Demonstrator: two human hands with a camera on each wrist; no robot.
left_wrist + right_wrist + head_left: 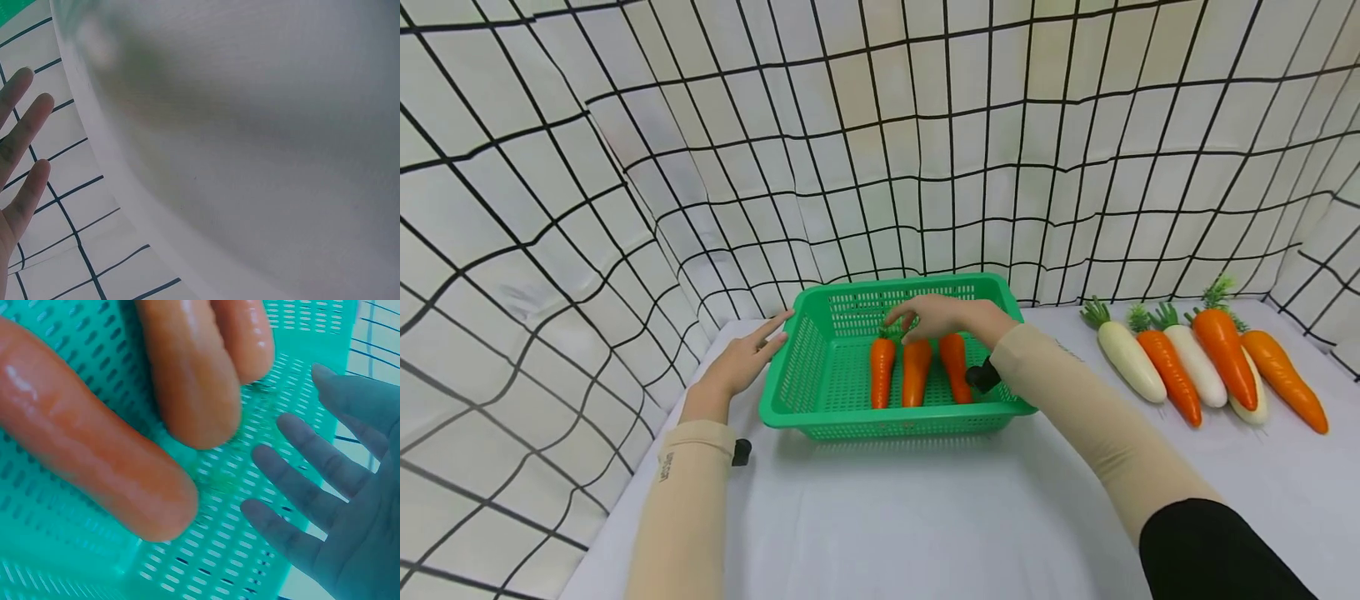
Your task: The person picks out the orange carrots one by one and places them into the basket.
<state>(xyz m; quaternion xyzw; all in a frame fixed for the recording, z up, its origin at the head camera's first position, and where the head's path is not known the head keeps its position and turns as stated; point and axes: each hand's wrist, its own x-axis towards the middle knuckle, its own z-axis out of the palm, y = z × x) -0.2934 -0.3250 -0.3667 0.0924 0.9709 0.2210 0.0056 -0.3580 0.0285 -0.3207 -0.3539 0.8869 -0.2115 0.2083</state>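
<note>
A green plastic basket (pixel 880 422) stands on the white table, and three orange carrots lie in it: a left carrot (pixel 882 375), a middle carrot (pixel 915 375) and a right carrot (pixel 955 367). Over their leafy ends hovers my right hand (pixel 936 315). The right wrist view shows that hand's fingers (pixel 306 487) spread and slightly bent, apart from the nearest carrot (pixel 100 444). Beside the basket's left rim is my left hand (pixel 737 362), its fingers extended and holding nothing; whether the fingertips touch the rim I cannot tell. In the left wrist view its fingers (pixel 28 131) are spread.
On the table's right side lie several more vegetables, among them a white radish (pixel 1131 360), an orange carrot (pixel 1172 375) and another carrot (pixel 1285 379) at the far right. A white wall with black netting (pixel 917 179) closes off the back and sides.
</note>
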